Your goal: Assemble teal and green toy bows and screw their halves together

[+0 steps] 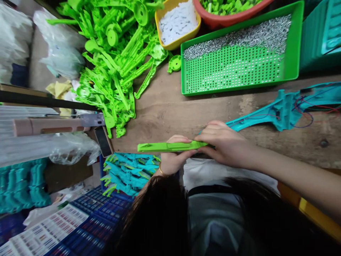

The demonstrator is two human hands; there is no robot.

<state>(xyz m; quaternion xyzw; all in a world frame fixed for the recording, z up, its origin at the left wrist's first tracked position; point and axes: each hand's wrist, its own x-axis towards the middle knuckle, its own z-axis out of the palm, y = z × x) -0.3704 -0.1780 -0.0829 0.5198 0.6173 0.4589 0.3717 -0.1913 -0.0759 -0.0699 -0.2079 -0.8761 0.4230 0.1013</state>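
Observation:
Near the front edge of the wooden table, my left hand (174, 158) grips a long lime-green plastic part (170, 147), thumb on the near side and fingers beyond it. My right hand (222, 144) closes on the same part's right end, fingertips pinched together there. What lies beneath those fingertips is hidden. A turquoise plastic piece with red and blue wires (285, 110) lies to the right on the table, its narrow end running behind my right hand. Whether that end touches the hand, I cannot tell.
Beyond my hands is a green perforated tray (234, 67) of small metal screws. A yellow bin (197, 30) with white pieces and a red bowl (213, 19) of green bits stand behind. Lime-green parts (117, 64) are heaped left; turquoise assemblies (128, 174) fill a crate below.

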